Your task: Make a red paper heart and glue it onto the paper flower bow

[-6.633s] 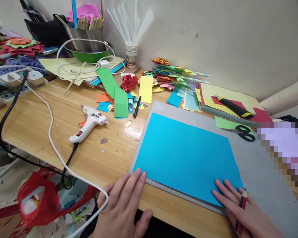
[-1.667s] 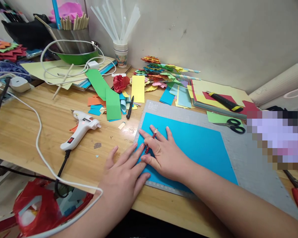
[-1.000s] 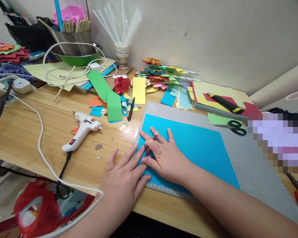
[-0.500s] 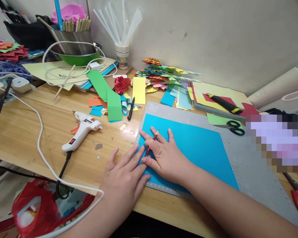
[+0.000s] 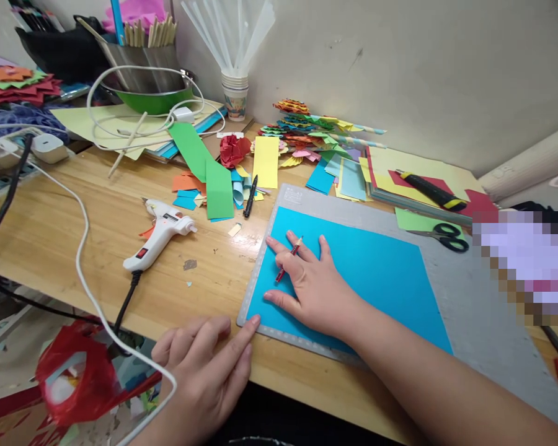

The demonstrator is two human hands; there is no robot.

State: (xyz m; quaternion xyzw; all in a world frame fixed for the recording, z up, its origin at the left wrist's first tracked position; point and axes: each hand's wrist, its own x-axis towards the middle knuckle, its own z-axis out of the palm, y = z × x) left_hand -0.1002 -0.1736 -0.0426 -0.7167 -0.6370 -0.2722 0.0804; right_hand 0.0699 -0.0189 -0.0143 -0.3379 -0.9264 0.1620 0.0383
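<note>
A sheet of blue paper [image 5: 376, 279] lies flat on a grey cutting mat [image 5: 465, 310]. My right hand [image 5: 318, 285] presses on the sheet's left part with fingers spread, a short red pencil [image 5: 283, 267] tucked between them, its tip pointing up and away. My left hand [image 5: 209, 359] rests at the table's front edge; its index finger reaches to the near left corner of the sheet and mat while the other fingers curl loosely. It holds nothing.
To the left lies a white glue gun [image 5: 160, 232] with its cord. Behind are a black pen [image 5: 250, 197], green paper strips [image 5: 219, 189] and paper flowers [image 5: 297, 127]. A utility knife [image 5: 430, 189] and scissors [image 5: 449, 237] lie at the right. A red bag [image 5: 77, 378] hangs below the table's edge.
My left hand has drawn back from beside my right fingers, toward the near left corner of the paper. My right hand stays on the sheet with the pencil. The view has shifted slightly.
</note>
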